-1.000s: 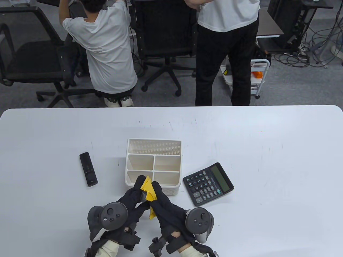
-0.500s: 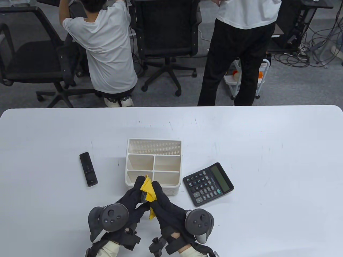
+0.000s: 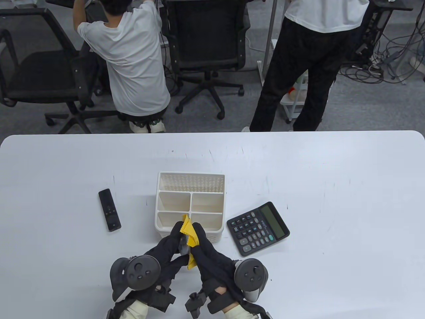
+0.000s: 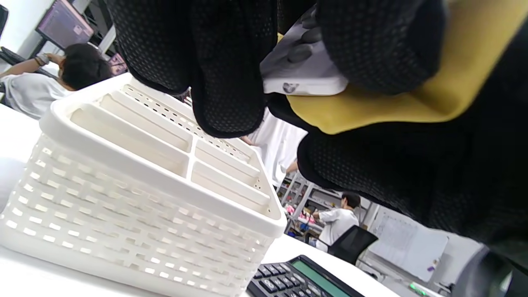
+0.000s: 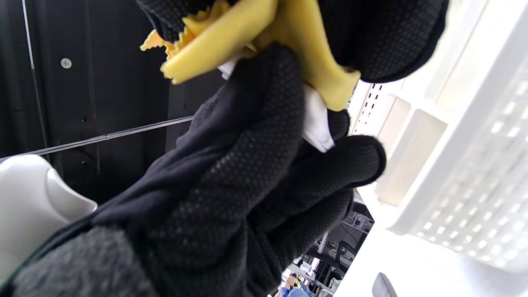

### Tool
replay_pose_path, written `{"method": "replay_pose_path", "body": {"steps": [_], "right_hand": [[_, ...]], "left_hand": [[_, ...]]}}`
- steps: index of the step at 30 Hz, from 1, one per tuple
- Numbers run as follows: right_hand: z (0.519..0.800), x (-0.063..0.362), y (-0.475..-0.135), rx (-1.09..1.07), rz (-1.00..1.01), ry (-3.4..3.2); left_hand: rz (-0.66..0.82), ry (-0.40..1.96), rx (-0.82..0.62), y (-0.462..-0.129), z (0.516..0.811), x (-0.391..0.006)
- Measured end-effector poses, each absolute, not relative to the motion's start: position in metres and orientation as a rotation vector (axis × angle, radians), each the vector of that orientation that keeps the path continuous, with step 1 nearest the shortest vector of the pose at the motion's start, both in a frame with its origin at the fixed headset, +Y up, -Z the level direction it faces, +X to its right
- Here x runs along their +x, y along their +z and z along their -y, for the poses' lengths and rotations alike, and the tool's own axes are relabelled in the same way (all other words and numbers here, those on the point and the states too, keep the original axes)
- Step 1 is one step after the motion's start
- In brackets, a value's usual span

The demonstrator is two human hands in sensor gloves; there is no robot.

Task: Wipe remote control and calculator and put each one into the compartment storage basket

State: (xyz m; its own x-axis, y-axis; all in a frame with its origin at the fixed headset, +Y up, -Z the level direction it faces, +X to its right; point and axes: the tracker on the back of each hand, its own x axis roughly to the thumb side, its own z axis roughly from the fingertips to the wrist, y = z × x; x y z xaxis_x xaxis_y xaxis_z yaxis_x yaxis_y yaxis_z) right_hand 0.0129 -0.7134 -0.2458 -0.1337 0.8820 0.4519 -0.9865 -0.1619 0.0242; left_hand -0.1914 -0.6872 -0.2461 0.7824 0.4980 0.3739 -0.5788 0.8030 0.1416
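Note:
My left hand (image 3: 173, 238) grips a small white remote control (image 3: 183, 248), whose grey buttons show in the left wrist view (image 4: 301, 72). My right hand (image 3: 200, 238) pinches a yellow cloth (image 3: 188, 229) and holds it against that remote; the cloth wraps its end (image 5: 231, 37). Both hands hover just over the near edge of the white compartment basket (image 3: 157, 202). A black remote control (image 3: 109, 209) lies on the table left of the basket. The black calculator (image 3: 257, 228) lies to its right, keys up.
The basket has one long perforated back compartment and several smaller ones, all without contents (image 4: 136, 206). Beyond the white table's far edge (image 3: 212, 133) are office chairs, a seated person and a standing person.
Both hands have shifted slightly forward and right, over the basket's near wall, still rubbing cloth on the white remote. The standing person behind the table walked to the right.

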Motion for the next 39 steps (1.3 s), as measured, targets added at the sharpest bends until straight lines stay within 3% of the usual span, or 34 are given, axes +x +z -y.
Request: {"method": "replay_pose_path", "body": {"steps": [6, 16, 24, 31, 39], "right_hand": [[0.710, 0.007, -0.242, 0.481, 0.322, 1.733], [0.713, 0.014, -0.246, 0.423, 0.320, 1.660], [0.709, 0.008, -0.242, 0.460, 0.324, 1.739], [0.709, 0.009, -0.241, 0.461, 0.356, 1.733], [0.712, 0.010, -0.244, 0.411, 0.311, 1.754]], "left_hand": [[0.261, 0.640, 0.266, -0.250, 0.689, -0.203], [0.322, 0.676, 0.306, -0.245, 0.683, -0.197], [0.222, 0.673, 0.290, -0.248, 0.686, -0.205], [0.324, 0.686, 0.233, -0.248, 0.685, -0.199], [0.281, 0.582, 0.289, -0.245, 0.685, -0.195]]}}
